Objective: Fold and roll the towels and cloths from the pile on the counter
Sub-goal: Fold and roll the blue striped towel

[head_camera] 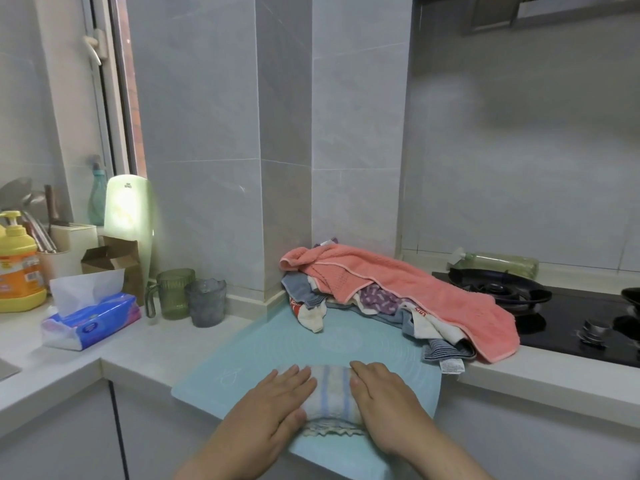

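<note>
A striped cloth (331, 393) is being rolled on the blue mat (270, 344)
It is pressed near the mat's front edge by the left hand (277, 403) and right hand (384, 407), both laid flat, fingers straight. The roll is judged part done; an even forward push is called for next. The pile (398, 292) is heaped beyond, on a pale desk (156, 348) beside a black hob (571, 320), under tiled walls.

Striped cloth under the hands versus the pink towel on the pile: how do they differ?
The striped cloth is a compact roll; the pink towel lies spread and rumpled. The striped cloth is pale with blue stripes; the pink towel is plain salmon. The left hand and right hand press the striped cloth onto the blue mat; the pink towel lies untouched atop the pile. Both are fabric.
</note>
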{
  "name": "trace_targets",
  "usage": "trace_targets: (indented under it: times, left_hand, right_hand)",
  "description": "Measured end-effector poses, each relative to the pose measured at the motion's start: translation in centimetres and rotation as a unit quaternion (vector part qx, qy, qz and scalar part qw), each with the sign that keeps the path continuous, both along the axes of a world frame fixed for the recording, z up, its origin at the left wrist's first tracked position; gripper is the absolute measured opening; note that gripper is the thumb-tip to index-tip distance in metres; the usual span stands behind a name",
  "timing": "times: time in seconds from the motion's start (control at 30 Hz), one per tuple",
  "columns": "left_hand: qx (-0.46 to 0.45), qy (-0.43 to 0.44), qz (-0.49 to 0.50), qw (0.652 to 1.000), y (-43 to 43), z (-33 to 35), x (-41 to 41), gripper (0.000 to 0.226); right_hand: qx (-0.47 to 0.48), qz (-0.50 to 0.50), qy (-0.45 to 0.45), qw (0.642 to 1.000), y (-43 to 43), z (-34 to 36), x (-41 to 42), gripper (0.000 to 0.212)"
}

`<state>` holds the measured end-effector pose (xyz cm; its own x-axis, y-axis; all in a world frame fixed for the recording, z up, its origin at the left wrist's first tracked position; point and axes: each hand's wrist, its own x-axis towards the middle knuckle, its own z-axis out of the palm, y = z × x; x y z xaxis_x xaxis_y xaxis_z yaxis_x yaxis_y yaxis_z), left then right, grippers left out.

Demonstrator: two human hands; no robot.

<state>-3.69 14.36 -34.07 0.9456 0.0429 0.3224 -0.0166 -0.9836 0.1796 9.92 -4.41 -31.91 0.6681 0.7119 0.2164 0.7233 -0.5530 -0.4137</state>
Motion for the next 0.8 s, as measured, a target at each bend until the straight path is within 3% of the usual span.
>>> trace_targets:
  times: [0.1, 0.17, 0.23, 0.3, 0.37, 0.4, 0.5, 0.6, 0.8]
  left_hand:
    - [-0.102, -0.007, -0.009, 0.995, -0.4, -0.1, -0.1, 0.059]
    - [-0.207, -0.027, 0.010, 0.978, -1.1, 0.4, 0.1, 0.027]
    - [-0.319, -0.078, 0.052, 0.943, -1.5, 1.3, 0.2, 0.037]
    - [-0.331, -0.107, 0.102, 0.932, -1.3, 2.0, 0.1, 0.036]
    - [-0.362, -0.049, 0.142, 0.920, -0.9, 2.6, 0.0, 0.072]
    - [-0.381, -0.023, 0.149, 0.912, -0.6, 2.8, -0.1, 0.078]
    - [-0.407, -0.008, 0.113, 0.906, 0.1, 3.3, -0.5, 0.055]
    - [-0.481, -0.026, 0.071, 0.873, 0.4, 2.9, -0.7, 0.056]
    - [-0.556, -0.097, 0.038, 0.825, -0.1, 3.0, 0.2, 0.047]
  right_hand:
    - [-0.005, -0.006, -0.009, 1.000, 0.1, 0.0, -0.2, 0.106]
    - [0.000, -0.004, 0.004, 1.000, 0.0, -0.1, -0.3, 0.107]
    - [0.014, -0.003, 0.037, 0.999, -0.2, 0.0, -0.5, 0.100]
    - [0.048, -0.024, 0.085, 0.995, -0.4, 0.2, -0.5, 0.080]
    - [0.052, -0.065, 0.109, 0.991, -0.8, 0.3, -0.1, 0.083]
    - [0.048, -0.078, 0.117, 0.989, -0.9, 0.3, 0.0, 0.083]
    - [0.097, -0.054, 0.166, 0.980, -1.7, 0.4, -0.2, 0.073]
    - [0.192, 0.000, 0.225, 0.955, -2.8, 0.3, -0.7, 0.044]
    - [0.311, 0.044, 0.290, 0.904, -2.9, 0.6, 0.0, 0.034]
